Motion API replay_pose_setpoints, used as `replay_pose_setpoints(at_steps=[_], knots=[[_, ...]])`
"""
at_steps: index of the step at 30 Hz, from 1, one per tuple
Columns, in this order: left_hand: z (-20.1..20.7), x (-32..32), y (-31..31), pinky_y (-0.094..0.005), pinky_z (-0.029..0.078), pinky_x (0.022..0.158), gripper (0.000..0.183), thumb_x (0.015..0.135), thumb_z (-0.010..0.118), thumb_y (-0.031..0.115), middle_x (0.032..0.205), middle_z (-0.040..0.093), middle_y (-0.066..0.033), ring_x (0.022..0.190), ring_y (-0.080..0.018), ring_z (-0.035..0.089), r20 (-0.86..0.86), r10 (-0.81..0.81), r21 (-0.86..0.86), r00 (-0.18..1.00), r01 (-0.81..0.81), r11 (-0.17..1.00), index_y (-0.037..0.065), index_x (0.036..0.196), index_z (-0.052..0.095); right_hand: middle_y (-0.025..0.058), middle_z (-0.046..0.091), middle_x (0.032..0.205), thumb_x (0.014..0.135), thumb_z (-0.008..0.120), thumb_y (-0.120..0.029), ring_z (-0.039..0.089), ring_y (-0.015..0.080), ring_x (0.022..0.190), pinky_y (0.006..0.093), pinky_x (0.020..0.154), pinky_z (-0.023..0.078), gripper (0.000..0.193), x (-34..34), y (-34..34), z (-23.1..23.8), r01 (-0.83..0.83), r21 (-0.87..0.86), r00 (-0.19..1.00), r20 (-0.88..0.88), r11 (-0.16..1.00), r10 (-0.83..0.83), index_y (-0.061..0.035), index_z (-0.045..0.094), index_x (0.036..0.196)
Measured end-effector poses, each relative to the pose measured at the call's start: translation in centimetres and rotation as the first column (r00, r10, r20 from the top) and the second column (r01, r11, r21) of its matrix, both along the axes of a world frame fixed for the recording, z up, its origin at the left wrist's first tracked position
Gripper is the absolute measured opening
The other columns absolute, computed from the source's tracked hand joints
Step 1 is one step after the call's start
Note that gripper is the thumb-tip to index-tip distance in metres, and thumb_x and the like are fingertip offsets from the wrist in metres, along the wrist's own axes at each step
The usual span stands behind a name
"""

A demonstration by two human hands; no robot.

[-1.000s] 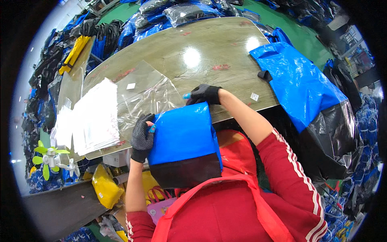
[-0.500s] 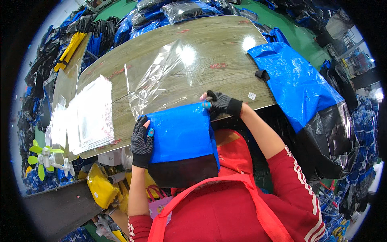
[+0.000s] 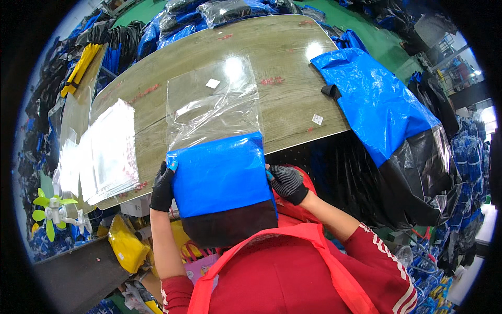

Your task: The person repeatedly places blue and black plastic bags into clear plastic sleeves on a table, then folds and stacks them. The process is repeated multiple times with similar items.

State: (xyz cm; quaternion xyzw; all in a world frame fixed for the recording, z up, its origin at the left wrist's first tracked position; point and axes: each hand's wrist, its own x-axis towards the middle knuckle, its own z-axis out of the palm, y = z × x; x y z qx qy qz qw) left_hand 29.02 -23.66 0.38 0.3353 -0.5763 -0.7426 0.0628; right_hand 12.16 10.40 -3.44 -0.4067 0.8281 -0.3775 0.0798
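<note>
Folded tarpaulin point(image 3: 219, 178) between left hand point(image 3: 163, 187) and right hand point(image 3: 287, 183) at the table's point(image 3: 295, 102) near edge.
Beyond it lies a plastic sleeve point(image 3: 201, 112), left of that a stack of sheets point(image 3: 111, 157); a second tarpaulin point(image 3: 374, 102) drapes over the right end (a sticker point(image 3: 317, 119) sits between), and wrapped bundles point(image 3: 225, 11) lie behind.

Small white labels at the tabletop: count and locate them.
2. One label shows within the outline of the clear sleeve, beyond the folded blue bundle; the other label lies toward the near right corner of the tabletop. More may be hidden under the white stack.
</note>
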Motion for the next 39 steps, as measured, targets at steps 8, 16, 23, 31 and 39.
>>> replay_pose_setpoints(at_steps=[8,16,23,31,39], knots=[[1.1,-0.8,3.6,-0.0342,0.052,0.083,0.058,0.085,0.071,0.035,0.116,0.061,-0.0130,0.096,-0.0215,0.062,-0.049,-0.151,-0.113,0.987,0.144,0.983,0.001,0.127,0.052,0.0139,0.066,0.108,0.086,0.067,-0.041,0.062,0.0257,0.099,0.0387,0.089,0.049,0.054,-4.4,-2.4,5.9,0.149,-0.266,0.566,0.813,0.952,0.138,0.0011,0.058,0.119],[-0.8,-0.3,11.2,-0.0361,0.046,0.094,0.072,0.082,0.074,0.037,0.125,0.056,-0.0161,0.110,-0.0242,0.057,0.019,-0.003,0.023,1.000,0.003,1.000,0.000,0.135,0.043,0.0236,0.068,0.096,0.090,0.058,-0.049,0.066,0.0317,0.092,0.0421,0.089,0.048,0.061,-0.4,4.1,4.2,0.130,-0.107,0.777,0.629,0.986,-0.035,0.0038,0.057,0.120],[-0.8,-4.0,7.0,-0.0264,0.047,0.070,0.028,0.094,0.061,0.027,0.084,0.057,-0.0005,0.078,-0.0101,0.053,0.110,0.007,-0.413,0.994,0.039,0.910,0.004,0.106,0.052,0.0218,0.067,0.087,0.092,0.048,-0.055,0.065,0.0365,0.086,0.0394,0.074,0.050,0.054,-7.1,7.4,5.2,-0.007,0.467,0.920,0.349,0.884,-0.178,-0.0048,0.068,0.098],[-1.3,-5.0,10.1,-0.0346,0.052,0.083,0.055,0.085,0.068,0.034,0.110,0.063,-0.0092,0.095,-0.0193,0.062,-0.150,-0.122,0.176,0.981,0.148,0.973,0.003,0.127,0.053,0.0055,0.066,0.101,0.077,0.074,-0.046,0.059,0.0137,0.090,0.0313,0.084,0.048,0.055,-6.2,3.7,5.8,0.139,-0.009,0.639,0.765,0.990,-0.083,-0.0048,0.064,0.113],[-2.0,7.0,15.7,-0.0338,0.044,0.093,0.062,0.087,0.064,0.043,0.124,0.058,-0.0074,0.110,-0.0194,0.054,0.255,-0.372,0.026,0.893,0.378,0.926,0.006,0.135,0.048,0.0155,0.059,0.126,0.078,0.073,-0.047,0.057,0.0246,0.116,0.0393,0.099,0.043,0.079,2.1,12.9,2.9,-0.145,0.208,0.421,0.898,0.967,-0.130,-0.0065,0.044,0.139]])
